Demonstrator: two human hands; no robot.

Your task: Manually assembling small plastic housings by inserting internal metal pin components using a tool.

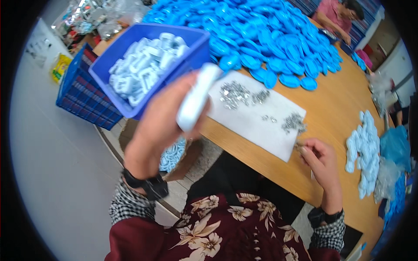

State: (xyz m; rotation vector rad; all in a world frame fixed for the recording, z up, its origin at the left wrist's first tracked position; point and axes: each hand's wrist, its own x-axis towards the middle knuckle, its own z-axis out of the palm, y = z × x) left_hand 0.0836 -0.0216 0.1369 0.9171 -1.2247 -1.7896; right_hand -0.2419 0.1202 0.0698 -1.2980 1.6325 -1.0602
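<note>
1. The left hand point(159, 126) is gripping a white, elongated moulded plastic piece point(196, 98), fingers closed round its lower half, raised beside the blue plastic bin point(191, 52).
2. The right hand point(320, 158) is pinching a small metal part point(299, 147) at the white sheet's point(261, 124) edge.
3. The piece is judged light, rigid and smooth; mid-body grip advisable.

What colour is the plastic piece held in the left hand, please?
White, or very pale; the plastic piece in the left hand shows best in the head view.

There were two blue bins point(191, 48), one white sheet point(257, 117) bearing four clusters of small metal parts point(235, 95), one white piece point(196, 98) in hand, and uncountably many blue shells point(270, 39).
</note>
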